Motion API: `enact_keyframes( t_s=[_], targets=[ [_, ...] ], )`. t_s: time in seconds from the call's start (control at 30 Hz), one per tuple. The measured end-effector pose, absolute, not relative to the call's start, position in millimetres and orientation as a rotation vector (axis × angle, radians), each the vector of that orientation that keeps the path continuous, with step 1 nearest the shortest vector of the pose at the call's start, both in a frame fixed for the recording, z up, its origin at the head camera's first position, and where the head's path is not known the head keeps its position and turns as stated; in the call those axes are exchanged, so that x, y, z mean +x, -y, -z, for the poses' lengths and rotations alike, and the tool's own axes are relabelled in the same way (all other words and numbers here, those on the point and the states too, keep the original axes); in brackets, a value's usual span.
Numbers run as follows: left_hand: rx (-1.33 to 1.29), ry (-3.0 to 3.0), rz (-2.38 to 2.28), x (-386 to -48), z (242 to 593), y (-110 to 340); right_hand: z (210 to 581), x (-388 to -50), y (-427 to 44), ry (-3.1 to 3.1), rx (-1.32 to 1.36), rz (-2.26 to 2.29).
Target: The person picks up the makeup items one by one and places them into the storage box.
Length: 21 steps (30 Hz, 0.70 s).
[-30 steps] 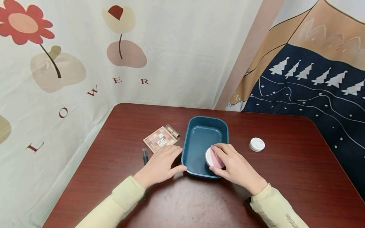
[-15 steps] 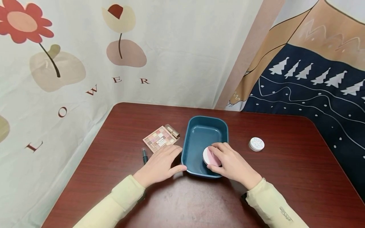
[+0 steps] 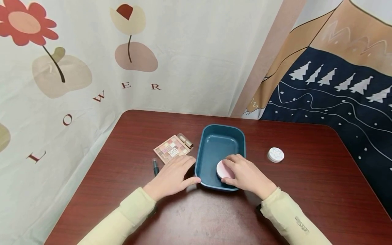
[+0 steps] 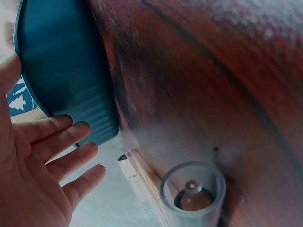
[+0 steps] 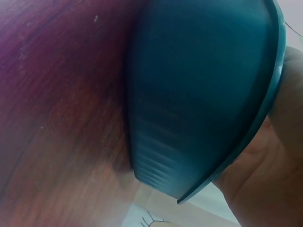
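A: In the head view, why is the left grip [image 3: 175,177] set against the blue tray [image 3: 223,130]?

B: Probably so that the tray is steadied. The thumb is laid at its near-left corner, and the straight fingers are kept apart. By the right grip [image 3: 247,172], the round pink case [image 3: 224,170] is clamped between thumb and fingers, inside the tray's near-right part; whether its floor is touched cannot be told.

A: And the rest of the counter [image 3: 321,190]?

B: The palette [image 3: 169,149], lipstick [image 3: 185,140] and dark pen [image 3: 156,166] are placed left of the tray, the white round case [image 3: 276,155] well apart on the right, all perhaps within easy reach.

A: What is added by the left wrist view?

B: The tray's ribbed outer wall is revealed, and a clear cylinder [image 4: 193,195], perhaps the pen's cap.

A: By the right wrist view?

B: The hand is seen beyond the rim; fingertips and pink case are hidden by the wall.
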State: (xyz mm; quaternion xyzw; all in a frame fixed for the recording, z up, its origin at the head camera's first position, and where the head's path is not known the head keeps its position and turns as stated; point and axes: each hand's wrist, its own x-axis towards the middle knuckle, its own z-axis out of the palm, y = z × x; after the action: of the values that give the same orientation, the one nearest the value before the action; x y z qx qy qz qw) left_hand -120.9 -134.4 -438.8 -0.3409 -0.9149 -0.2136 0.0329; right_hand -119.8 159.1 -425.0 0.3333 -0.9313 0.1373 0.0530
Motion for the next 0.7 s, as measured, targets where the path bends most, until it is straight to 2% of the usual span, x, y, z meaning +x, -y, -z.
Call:
enact_keyframes(
  t_s=[0.7],
  targets=[
    [-1.055, 2.833, 0.654, -121.6, 437.5, 134.3, 425.2, -121.1, -155.6, 2.891, 1.061, -0.302]
  ],
)
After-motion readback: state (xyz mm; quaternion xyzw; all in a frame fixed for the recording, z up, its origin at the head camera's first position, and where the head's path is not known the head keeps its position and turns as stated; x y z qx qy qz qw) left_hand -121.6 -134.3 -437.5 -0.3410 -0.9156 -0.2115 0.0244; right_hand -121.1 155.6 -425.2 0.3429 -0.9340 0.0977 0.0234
